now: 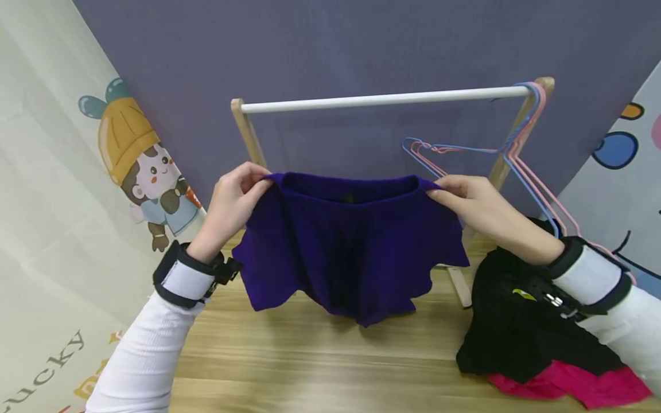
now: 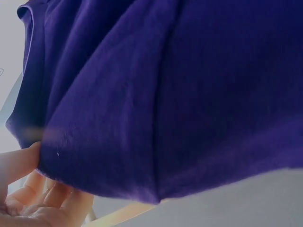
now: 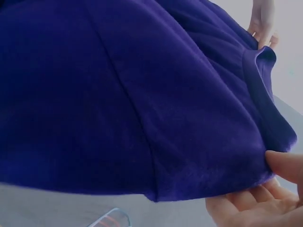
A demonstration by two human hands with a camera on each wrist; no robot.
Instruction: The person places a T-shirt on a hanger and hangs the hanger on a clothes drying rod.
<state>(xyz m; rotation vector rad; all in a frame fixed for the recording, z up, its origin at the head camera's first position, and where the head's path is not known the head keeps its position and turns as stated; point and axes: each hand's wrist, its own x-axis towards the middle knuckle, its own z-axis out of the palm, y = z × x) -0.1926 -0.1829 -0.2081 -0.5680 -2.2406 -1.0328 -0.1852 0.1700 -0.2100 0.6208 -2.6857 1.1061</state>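
Note:
A deep purple T-shirt [image 1: 320, 241] hangs spread between my two hands, its wide neck opening uppermost and a dark label inside the back. My left hand [image 1: 237, 195] pinches one shoulder beside the neckband; in the left wrist view its thumb [image 2: 21, 163] lies on the cloth with the fingers behind. My right hand [image 1: 467, 201] pinches the opposite shoulder the same way, and the right wrist view shows that thumb [image 3: 286, 163] pressed near the neckband [image 3: 260, 90]. The lower part of the shirt droops in uneven folds over the wooden tabletop [image 1: 310, 367].
Behind the shirt stands a rack with a white rail [image 1: 382, 100] and wooden posts. Blue and pink hangers [image 1: 516, 143] hang at its right end. A black garment [image 1: 511, 327] lies heaped over a bright pink one [image 1: 573, 384] at right, under my right forearm. Printed curtain [image 1: 46, 201] borders the left.

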